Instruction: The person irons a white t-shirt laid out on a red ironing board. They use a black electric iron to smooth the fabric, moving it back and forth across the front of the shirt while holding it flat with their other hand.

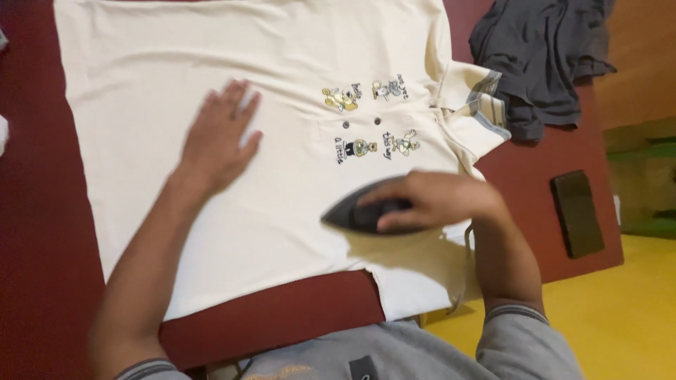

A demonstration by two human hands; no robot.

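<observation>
— Where is the iron sitting in relation to the two hands?

— The dark grey pointed clothes iron (355, 211) is lying under the right hand (433, 200), which is curling shut around its handle. Its long axis is running across the view, the pointed nose aiming toward the left hand (218, 137), the heel tucked under the right palm.

— And the left hand?

— It is lying flat and open, fingers spread, pressing on the cream short-sleeved cotton polo shirt with small cartoon prints (282, 84). It is holding nothing. It is sitting up and to the left of the iron's nose, apart from it, with a stretch of plain fabric between them.

— So which hand is nearer the iron?

— The right one, plainly; it is gripping it. The left is only touching cloth.

— How is the shirt lying?

— Spread front-up over the dark red worktop (42, 211), striped collar (486, 105) pointing to the right, hem to the left. The iron is resting on the shirt's lower part, just below the printed chest.

— Any containers?

— None showing. A crumpled dark grey garment (542, 49) is lying past the collar, and a flat dark rectangular slab (577, 211) is lying on the worktop right of the right forearm.
</observation>
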